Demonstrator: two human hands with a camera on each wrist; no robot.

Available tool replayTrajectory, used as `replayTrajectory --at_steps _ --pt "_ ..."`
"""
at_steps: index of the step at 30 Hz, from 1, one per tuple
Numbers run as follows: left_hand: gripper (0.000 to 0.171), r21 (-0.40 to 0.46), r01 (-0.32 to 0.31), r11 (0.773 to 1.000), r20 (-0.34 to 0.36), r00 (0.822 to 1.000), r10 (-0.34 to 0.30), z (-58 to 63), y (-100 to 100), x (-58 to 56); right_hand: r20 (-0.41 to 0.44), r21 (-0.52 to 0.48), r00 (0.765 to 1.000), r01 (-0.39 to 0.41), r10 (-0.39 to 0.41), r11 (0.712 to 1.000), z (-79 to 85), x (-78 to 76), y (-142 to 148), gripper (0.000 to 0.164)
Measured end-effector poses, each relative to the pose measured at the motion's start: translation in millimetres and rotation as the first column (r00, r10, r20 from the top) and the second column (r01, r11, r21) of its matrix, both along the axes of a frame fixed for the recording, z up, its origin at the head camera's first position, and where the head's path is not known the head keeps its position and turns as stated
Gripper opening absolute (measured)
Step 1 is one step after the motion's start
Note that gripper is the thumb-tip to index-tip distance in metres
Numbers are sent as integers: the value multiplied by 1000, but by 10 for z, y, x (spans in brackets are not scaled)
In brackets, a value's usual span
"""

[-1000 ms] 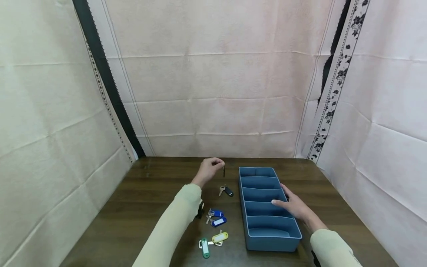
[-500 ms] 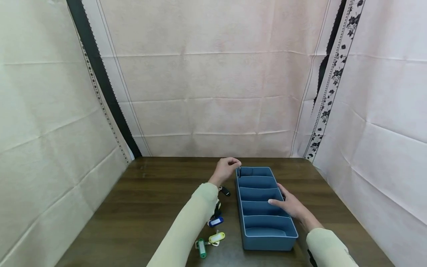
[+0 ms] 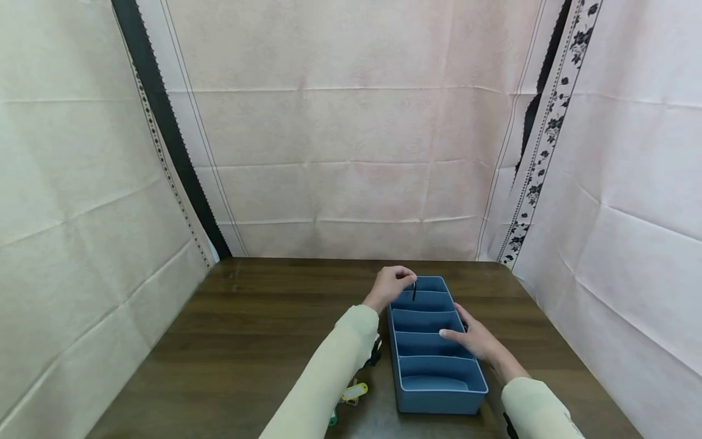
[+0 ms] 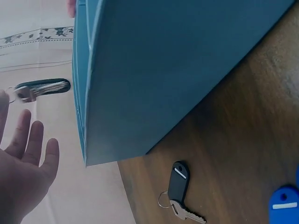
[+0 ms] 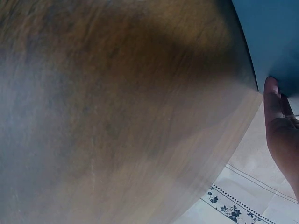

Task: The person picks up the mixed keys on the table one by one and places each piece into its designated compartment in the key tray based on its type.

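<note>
My left hand (image 3: 392, 288) pinches the ring of a key with a dark tag (image 4: 44, 88), which hangs over the far end of a blue divided box (image 3: 441, 401). In the left wrist view the key and tag dangle beside the box's rim, apart from its wall. On the box's right side my right hand (image 3: 482, 342) grips the edge, thumb over the rim and fingers against the outer wall; the right wrist view shows its fingers (image 5: 273, 100) on that wall. A black-tagged key (image 4: 178, 182) lies on the table left of the box.
A blue key tag (image 4: 284, 207) lies near the black one. Closer to me are a yellow key tag (image 3: 355, 391) and a green key tag (image 3: 333, 418), partly behind my left sleeve. Fabric sheets surround the wooden table (image 3: 263, 329).
My left hand has moved right with the hanging key, from left of the box to over its far compartments. My right hand keeps its hold on the box's edge.
</note>
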State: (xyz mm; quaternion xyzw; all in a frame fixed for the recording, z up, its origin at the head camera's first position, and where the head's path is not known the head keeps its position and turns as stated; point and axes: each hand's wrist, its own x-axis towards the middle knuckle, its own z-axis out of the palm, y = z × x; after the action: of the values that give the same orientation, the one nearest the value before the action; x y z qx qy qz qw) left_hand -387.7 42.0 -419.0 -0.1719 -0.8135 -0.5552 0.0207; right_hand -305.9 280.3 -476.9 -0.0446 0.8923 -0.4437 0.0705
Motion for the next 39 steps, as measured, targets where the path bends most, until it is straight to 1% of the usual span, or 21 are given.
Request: replayTrajectory --at_steps 2,5,10,14,17,19,25,30,34,39 --pt "17 -17 14 1000 10 1000 -14 3 5 16 -2 2 1000 -1 1 1000 -4 -2 -4 95" --pt "21 -32 28 999 19 999 -27 1 -23 6 -8 10 1000 0 0 1000 -9 -17 -8 96" --pt "21 -46 16 999 27 1000 -15 7 -136 -52 -5 9 1000 -2 2 1000 -6 -34 -14 96" --pt "20 -66 13 998 40 999 -11 36 -231 -88 8 4 1000 -5 5 1000 19 -37 -13 95" --pt "20 -64 14 998 39 999 -12 61 -295 -105 11 5 1000 -12 12 1000 38 -42 -6 94" --pt "20 -71 9 997 35 999 -6 75 -337 -117 12 6 1000 -20 19 1000 42 -45 -3 93" --pt "20 -86 -19 996 -10 1000 18 107 -473 -163 21 3 1000 -18 18 1000 12 -55 16 94" --pt "20 -80 -39 996 -3 999 39 106 -586 -193 12 20 1000 -22 22 1000 1 -53 22 95" --pt "20 -79 -49 996 -6 999 49 82 -672 -211 10 29 1000 -22 21 999 11 -44 19 95" --pt "21 -103 -76 992 -26 997 74 28 -771 -239 5 25 1000 -25 25 999 18 -37 15 94"
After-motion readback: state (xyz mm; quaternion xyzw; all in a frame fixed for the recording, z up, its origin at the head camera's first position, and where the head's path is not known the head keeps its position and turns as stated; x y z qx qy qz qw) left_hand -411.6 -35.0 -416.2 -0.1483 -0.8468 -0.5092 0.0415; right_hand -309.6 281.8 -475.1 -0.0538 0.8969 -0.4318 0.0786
